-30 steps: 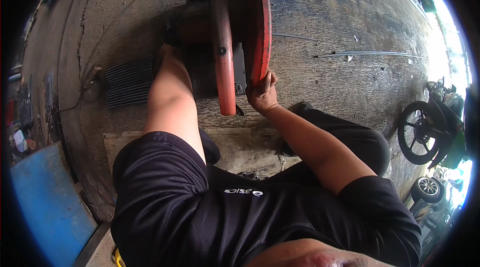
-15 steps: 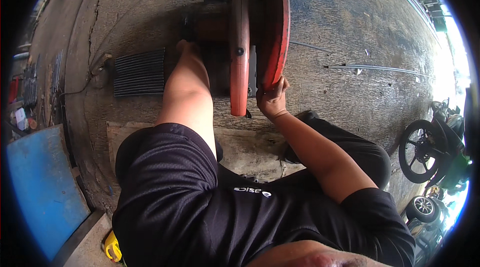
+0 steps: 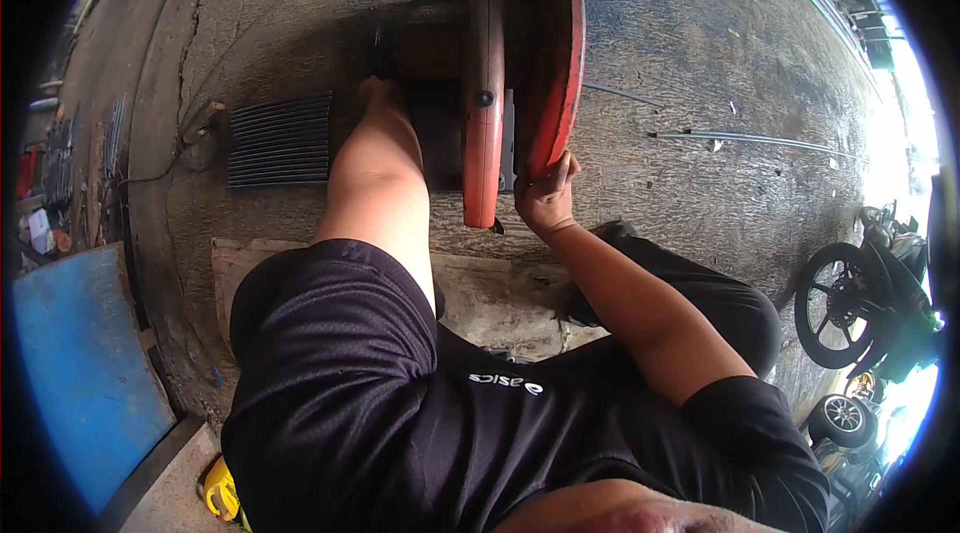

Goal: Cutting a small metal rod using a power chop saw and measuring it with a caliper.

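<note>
A chop saw (image 3: 440, 48) with a long red handle (image 3: 485, 148) and a round red blade guard (image 3: 560, 83) stands on the floor in front of me. Reaching along the saw's left side, my left hand (image 3: 378, 93) shows only its back near the dark motor body; its fingers are hidden. My right hand (image 3: 547, 201) is at the near lower end of the guard, fingers curled and thumb raised. What it grips, if anything, is hidden. Left of my left forearm lies a row of short dark rods (image 3: 280, 140), side by side.
Thin metal rods (image 3: 740, 137) lie on the worn floor at the right. Further right stands a motorcycle (image 3: 850, 303). At the left are a blue panel (image 3: 90, 363), a yellow object (image 3: 222, 488) and a cable (image 3: 165, 176). A flat board (image 3: 500, 308) lies beneath my legs.
The saw's handle and guard sit very slightly farther right in the picture. Both hands keep nearly the same places.
</note>
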`<move>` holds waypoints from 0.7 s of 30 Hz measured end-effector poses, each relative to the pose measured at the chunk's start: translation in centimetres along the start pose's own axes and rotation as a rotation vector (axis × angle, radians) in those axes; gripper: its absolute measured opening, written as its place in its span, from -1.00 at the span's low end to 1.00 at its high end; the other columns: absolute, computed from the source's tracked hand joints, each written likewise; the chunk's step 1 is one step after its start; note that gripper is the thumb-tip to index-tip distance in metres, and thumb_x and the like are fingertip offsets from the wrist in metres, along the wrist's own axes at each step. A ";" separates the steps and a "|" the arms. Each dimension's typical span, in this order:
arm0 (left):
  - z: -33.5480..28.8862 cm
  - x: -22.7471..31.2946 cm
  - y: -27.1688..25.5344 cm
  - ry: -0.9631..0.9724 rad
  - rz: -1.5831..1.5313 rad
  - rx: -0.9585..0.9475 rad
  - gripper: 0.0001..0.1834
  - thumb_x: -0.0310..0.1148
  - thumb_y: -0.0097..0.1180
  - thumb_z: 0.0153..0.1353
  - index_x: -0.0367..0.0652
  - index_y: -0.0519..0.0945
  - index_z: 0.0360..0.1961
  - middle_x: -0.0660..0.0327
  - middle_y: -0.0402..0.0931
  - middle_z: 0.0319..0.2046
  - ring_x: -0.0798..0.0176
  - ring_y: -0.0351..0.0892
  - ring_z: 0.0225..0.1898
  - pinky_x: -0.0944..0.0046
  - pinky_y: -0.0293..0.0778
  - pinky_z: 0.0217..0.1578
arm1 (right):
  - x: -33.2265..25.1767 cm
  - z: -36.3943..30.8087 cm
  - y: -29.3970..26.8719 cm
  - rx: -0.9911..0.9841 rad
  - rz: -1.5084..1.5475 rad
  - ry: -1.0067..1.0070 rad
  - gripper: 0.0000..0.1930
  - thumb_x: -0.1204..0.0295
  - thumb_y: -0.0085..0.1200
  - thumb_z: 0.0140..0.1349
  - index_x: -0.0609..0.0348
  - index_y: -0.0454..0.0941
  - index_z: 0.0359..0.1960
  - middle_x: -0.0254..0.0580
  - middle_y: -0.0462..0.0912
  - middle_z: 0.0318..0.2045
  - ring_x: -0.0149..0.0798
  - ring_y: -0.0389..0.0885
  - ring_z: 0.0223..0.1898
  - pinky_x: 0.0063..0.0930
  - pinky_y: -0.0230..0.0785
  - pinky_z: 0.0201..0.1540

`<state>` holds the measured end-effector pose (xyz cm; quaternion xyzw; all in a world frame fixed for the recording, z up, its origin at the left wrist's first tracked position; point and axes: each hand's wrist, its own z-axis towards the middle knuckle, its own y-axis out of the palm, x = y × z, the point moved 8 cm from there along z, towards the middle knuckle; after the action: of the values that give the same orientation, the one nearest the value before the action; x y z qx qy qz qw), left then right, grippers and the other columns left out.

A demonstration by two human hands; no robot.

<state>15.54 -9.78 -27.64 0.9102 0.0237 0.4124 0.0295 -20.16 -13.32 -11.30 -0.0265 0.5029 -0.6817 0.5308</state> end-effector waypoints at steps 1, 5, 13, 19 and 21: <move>-0.1 0.0 0.0 0.000 0.000 0.000 -0.62 -0.38 0.14 0.14 -0.44 0.49 -0.08 -0.08 0.52 -0.12 0.01 0.59 -0.14 0.11 0.52 -0.18 | -0.1 0.0 0.0 0.004 0.004 -0.004 -0.06 0.56 0.15 -0.03 0.53 -0.36 0.22 0.45 0.09 0.02 0.31 0.16 0.00 0.11 0.15 0.00; -0.1 0.2 0.1 0.007 0.008 0.000 -0.62 -0.37 0.14 0.14 -0.44 0.50 -0.08 -0.08 0.53 -0.13 0.02 0.59 -0.14 0.12 0.51 -0.18 | 0.1 0.1 -0.2 0.016 0.032 0.039 -0.10 0.55 0.14 -0.03 0.44 -0.27 0.24 0.37 0.08 0.06 0.29 0.16 0.05 0.04 0.22 0.04; -0.4 0.4 0.2 0.034 0.025 0.011 -0.63 -0.36 0.14 0.15 -0.44 0.51 -0.09 -0.08 0.55 -0.15 0.03 0.60 -0.15 0.13 0.50 -0.18 | 0.0 0.1 -0.4 0.055 0.037 0.034 -0.14 0.55 0.13 -0.03 0.38 -0.19 0.25 0.29 0.08 0.11 0.27 0.16 0.09 -0.03 0.29 0.05; -0.8 0.5 0.3 0.077 0.068 0.025 -0.63 -0.35 0.14 0.15 -0.44 0.52 -0.10 -0.08 0.56 -0.16 0.04 0.61 -0.16 0.14 0.49 -0.18 | 0.0 0.1 0.0 -0.013 0.027 0.009 -0.04 0.56 0.15 -0.01 0.49 -0.39 0.23 0.44 0.09 0.02 0.32 0.19 -0.01 0.08 0.19 -0.02; -1.2 0.7 0.2 0.100 0.100 0.032 -0.63 -0.35 0.14 0.16 -0.44 0.52 -0.10 -0.07 0.56 -0.16 0.04 0.61 -0.16 0.14 0.49 -0.18 | 0.0 0.0 -0.1 0.012 0.009 -0.018 -0.04 0.56 0.16 -0.01 0.49 -0.39 0.23 0.47 0.11 0.01 0.32 0.20 -0.03 0.09 0.18 -0.02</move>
<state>15.13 -9.91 -26.31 0.8888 -0.0136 0.4581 -0.0069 -20.20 -13.31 -11.25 -0.0274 0.4942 -0.6819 0.5386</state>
